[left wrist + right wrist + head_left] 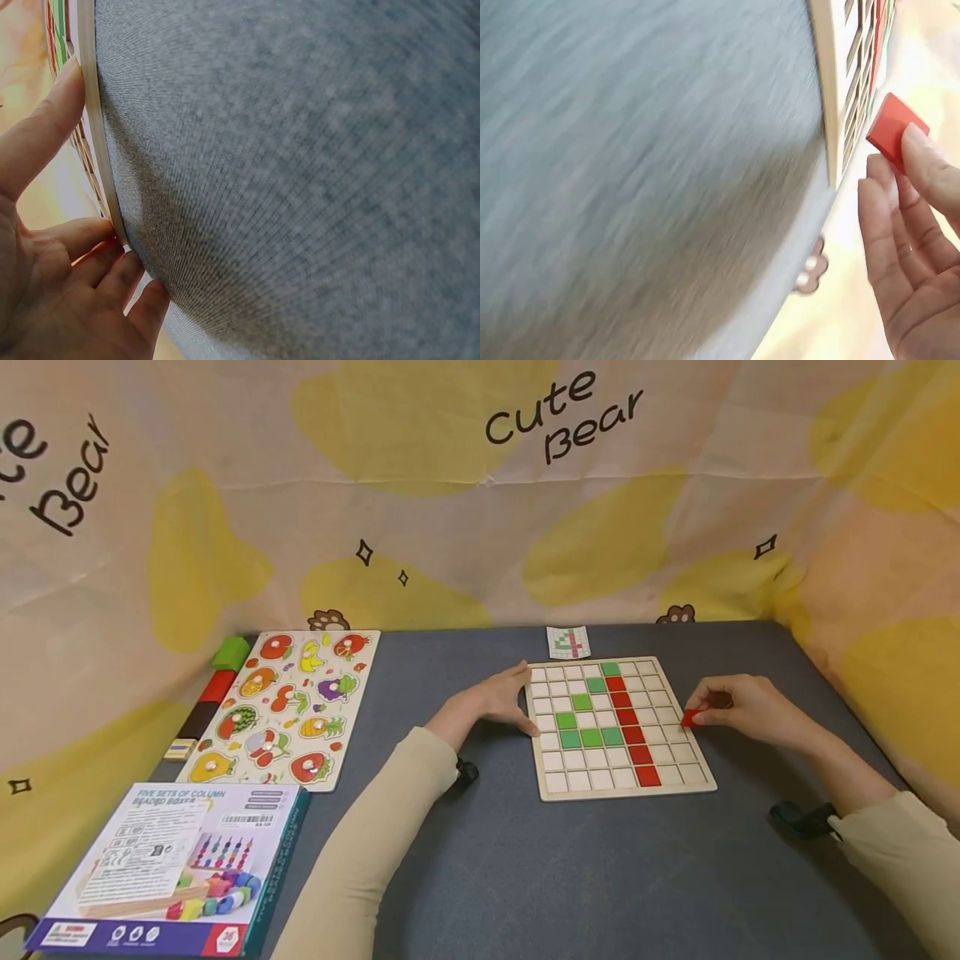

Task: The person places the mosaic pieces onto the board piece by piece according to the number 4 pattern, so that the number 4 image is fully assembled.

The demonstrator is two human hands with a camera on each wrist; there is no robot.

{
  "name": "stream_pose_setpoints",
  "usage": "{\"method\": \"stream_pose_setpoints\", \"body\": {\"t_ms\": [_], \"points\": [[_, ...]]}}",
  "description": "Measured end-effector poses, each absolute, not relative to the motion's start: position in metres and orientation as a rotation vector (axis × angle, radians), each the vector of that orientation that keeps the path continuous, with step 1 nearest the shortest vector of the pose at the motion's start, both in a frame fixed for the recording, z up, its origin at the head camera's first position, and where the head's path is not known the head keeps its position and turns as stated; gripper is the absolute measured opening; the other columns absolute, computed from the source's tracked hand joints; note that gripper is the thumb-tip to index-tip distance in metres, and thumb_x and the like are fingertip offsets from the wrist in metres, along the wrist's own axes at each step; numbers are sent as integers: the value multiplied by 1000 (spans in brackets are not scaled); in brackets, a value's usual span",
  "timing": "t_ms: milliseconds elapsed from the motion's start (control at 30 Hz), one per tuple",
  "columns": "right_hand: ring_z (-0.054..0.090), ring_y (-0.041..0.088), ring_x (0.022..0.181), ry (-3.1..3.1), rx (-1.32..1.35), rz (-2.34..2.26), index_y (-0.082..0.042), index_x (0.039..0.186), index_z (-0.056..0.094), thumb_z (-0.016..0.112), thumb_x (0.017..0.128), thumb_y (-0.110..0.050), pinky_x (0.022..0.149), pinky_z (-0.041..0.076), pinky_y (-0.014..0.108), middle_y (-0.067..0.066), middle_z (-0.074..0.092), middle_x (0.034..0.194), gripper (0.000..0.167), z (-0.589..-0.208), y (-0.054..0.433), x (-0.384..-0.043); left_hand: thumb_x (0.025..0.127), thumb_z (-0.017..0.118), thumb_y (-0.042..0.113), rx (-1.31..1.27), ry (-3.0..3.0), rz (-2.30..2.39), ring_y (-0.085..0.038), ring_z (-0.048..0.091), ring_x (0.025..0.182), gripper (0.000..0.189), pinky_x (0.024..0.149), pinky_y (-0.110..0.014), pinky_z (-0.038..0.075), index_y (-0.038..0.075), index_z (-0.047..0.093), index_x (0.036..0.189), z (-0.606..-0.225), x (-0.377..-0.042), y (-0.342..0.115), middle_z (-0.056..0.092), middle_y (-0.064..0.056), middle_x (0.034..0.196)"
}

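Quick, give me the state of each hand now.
Left hand: open, fingers resting against the left edge of the wooden grid board.
Right hand: pinching a red square tile beside the board's right edge.

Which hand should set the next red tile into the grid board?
Right. The right hand already pinches a red tile at the grid board's right edge, beside the red column. The left hand holds no tile; it rests against the board's left edge.

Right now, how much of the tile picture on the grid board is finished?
Done: a red column and a green shape lie in the grid board. In hand: the right hand pinches a red tile at the board's right edge; the left hand rests on its left edge. Left: most cells are white.
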State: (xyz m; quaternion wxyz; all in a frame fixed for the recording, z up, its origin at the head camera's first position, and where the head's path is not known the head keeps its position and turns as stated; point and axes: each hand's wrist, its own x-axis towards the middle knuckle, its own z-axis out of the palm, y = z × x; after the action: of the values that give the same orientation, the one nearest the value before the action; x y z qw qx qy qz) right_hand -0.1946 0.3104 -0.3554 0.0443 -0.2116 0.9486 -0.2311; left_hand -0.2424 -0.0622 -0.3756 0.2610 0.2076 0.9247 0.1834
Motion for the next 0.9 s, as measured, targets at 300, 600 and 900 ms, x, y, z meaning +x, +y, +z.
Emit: {"method": "stream_pose_setpoints", "body": {"t_ms": [300, 600, 900], "points": [[54, -2, 70, 2796, -697, -733, -21, 86, 75, 78, 84, -13, 63, 44, 18, -4, 75, 87, 9, -361, 281, -203, 84, 77, 43, 573, 2496, 508, -25, 4, 158, 109, 128, -47, 18, 13, 6, 161, -375, -242, -60, -3, -4, 170], [56, 1, 67, 2741, -621, -746, -15, 79, 77, 79, 83, -15, 60, 46, 18, -2, 76, 85, 4, -363, 270, -203, 84, 77, 43, 577, 2496, 513, -26, 4, 158, 109, 128, -48, 19, 14, 6, 161, -376, -243, -59, -3, -3, 170], [51, 0, 66, 2814, -700, -699, -19, 81, 79, 80, 81, -12, 57, 43, 19, -1, 70, 89, 7, -370, 269, -205, 85, 75, 45, 587, 2499, 510, -24, 4, 158, 107, 128, -45, 19, 13, 6, 161, -378, -241, -61, -4, -4, 170]]}}
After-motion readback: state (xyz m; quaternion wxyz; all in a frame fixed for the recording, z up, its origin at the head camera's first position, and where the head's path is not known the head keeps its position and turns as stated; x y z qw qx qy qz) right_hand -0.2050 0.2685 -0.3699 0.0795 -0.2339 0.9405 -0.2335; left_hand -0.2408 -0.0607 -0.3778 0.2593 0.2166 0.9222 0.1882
